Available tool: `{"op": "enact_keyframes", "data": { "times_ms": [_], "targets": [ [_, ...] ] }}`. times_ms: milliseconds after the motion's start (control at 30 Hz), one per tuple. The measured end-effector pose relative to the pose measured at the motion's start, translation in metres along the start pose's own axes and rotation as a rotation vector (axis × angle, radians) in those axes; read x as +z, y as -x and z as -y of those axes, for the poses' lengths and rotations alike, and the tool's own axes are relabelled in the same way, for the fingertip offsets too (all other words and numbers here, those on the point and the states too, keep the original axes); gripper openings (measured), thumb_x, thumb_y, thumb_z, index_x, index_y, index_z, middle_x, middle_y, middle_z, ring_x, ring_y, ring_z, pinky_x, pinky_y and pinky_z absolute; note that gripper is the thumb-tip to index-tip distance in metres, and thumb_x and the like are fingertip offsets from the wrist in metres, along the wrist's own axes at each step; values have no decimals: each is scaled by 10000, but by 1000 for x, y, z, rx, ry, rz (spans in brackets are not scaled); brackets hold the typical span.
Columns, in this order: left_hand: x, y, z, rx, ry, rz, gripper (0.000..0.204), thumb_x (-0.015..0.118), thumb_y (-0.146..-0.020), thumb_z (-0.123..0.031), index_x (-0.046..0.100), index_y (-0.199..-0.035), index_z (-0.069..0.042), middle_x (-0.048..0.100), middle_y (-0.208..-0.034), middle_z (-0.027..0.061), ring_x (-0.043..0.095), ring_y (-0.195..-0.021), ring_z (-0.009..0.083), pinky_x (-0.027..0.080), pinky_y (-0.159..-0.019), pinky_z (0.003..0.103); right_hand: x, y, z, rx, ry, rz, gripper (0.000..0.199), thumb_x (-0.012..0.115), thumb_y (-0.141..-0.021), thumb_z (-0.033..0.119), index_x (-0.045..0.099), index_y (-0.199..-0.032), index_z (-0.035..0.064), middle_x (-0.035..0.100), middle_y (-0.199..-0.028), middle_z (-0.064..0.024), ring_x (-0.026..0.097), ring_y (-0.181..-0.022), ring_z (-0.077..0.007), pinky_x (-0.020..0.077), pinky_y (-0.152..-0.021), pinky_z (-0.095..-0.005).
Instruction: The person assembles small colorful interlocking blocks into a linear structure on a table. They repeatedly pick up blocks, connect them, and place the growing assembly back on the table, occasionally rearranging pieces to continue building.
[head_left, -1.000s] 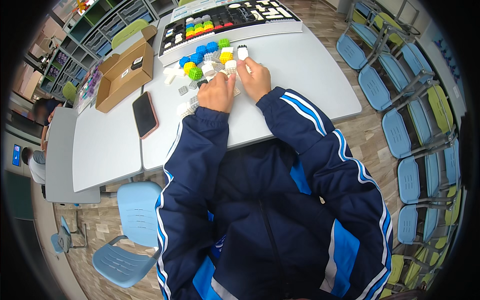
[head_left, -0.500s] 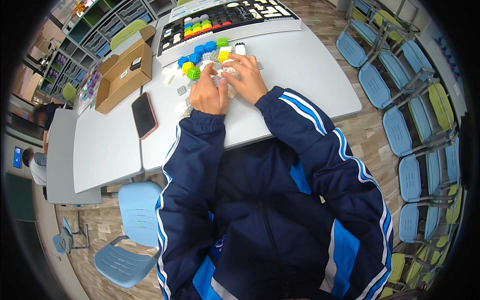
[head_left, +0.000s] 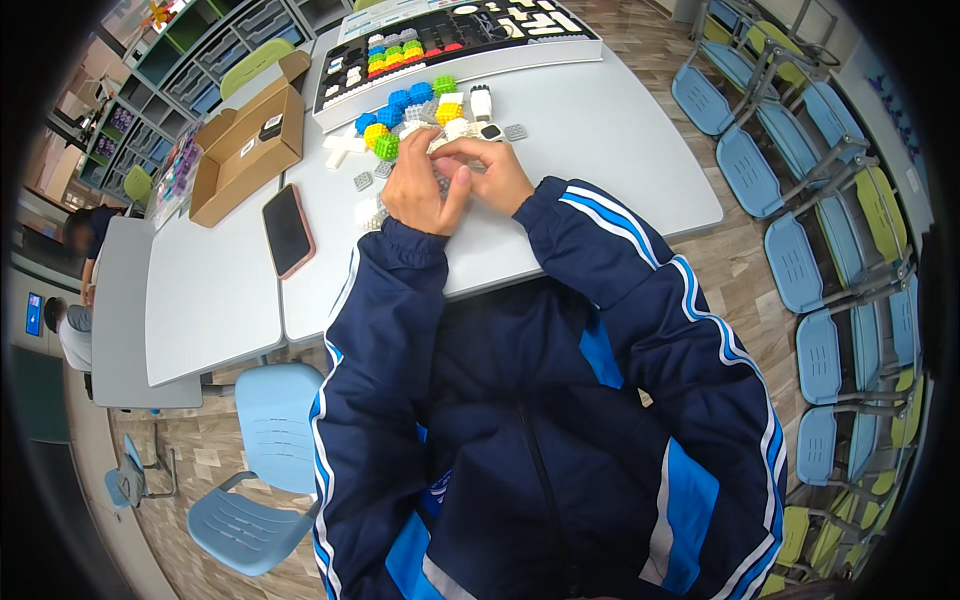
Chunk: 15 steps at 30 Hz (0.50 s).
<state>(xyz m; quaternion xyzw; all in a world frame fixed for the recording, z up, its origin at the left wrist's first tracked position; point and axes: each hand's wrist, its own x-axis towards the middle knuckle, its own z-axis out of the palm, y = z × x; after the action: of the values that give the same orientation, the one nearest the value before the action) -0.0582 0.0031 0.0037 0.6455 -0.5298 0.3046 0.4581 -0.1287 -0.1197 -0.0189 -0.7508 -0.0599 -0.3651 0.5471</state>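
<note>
Both hands' grip pinched together on small grey-white brick piece [head_left: 447,172] — left hand [head_left: 420,190], right hand [head_left: 490,175], just below coloured brick pile [head_left: 410,110] on surface [head_left: 600,140]. Joining step likely — next needs firm aligned press.

Bright, even indoor light, probably from overhead. Soft shadow under hands [head_left: 455,180] on pale table [head_left: 620,140]. No harsh glare. Strong fisheye bending at rim, black vignette corners. Centre sharp, far edges slightly soft.

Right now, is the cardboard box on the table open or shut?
Open. The cardboard box has its flaps folded outward, and its inside shows from above, with a small dark item lying in it.
</note>
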Motion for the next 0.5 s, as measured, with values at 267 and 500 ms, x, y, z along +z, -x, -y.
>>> {"op": "enact_keyframes", "data": {
  "times_ms": [267, 500],
  "targets": [
    [-2, -2, 3, -31, -245, 37, 224, 533, -935, -263, 629, -987, -68, 637, -966, 106, 634, -797, 304, 493, -667, 361, -6, -4, -8, 78, -157, -279, 231, 682, -909, 171, 697, -1015, -33, 704, -864, -74, 621, -779, -87, 493, -702, -240],
    [0, 3, 5, -116, -384, 13, 318, 477, -969, -241, 673, -774, -85, 606, -635, 114, 585, -572, 306, 442, -548, 423, -7, 1, -8, 99, -90, -167, 238, 619, -947, 212, 678, -942, -18, 678, -787, -79, 622, -709, -96, 479, -630, -249]
  ]
}}
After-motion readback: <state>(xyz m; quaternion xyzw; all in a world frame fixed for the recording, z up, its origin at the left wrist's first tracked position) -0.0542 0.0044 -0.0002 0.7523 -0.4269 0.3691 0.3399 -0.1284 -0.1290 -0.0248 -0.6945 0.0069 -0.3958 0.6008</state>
